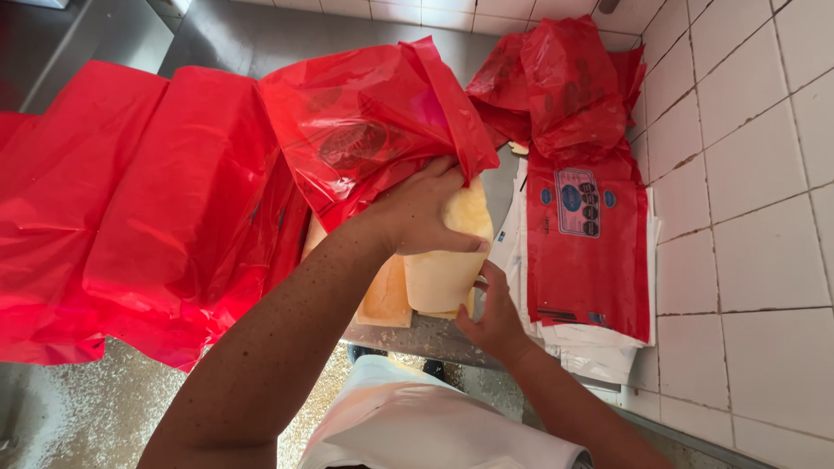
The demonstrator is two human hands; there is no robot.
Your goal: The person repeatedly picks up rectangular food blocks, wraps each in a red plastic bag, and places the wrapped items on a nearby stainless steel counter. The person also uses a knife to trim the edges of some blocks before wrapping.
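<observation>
Fingers of left hand (426, 213) and right hand (497, 314) gripping one yellow block (443, 274), one red bag (373, 122) over it

The bag (365, 130) over the block is thin red plastic film, glossy and crinkled, half see-through where light passes. The sheets (148, 208) spread to the left are the same shiny red plastic, creased in long folds. The stack of flat bags (586, 260) on the right is smooth red and white plastic with a slight sheen. The pale yellow block (443, 269) looks waxy and matt, with a smooth cut face. The tabletop (261, 35) is brushed grey metal, dull in finish. The wall tiles (756, 174) are white glazed ceramic, with rough, stained grout lines. The floor (78, 408) looks speckled and grainy. The apron (417, 426) is white matt cloth.
</observation>
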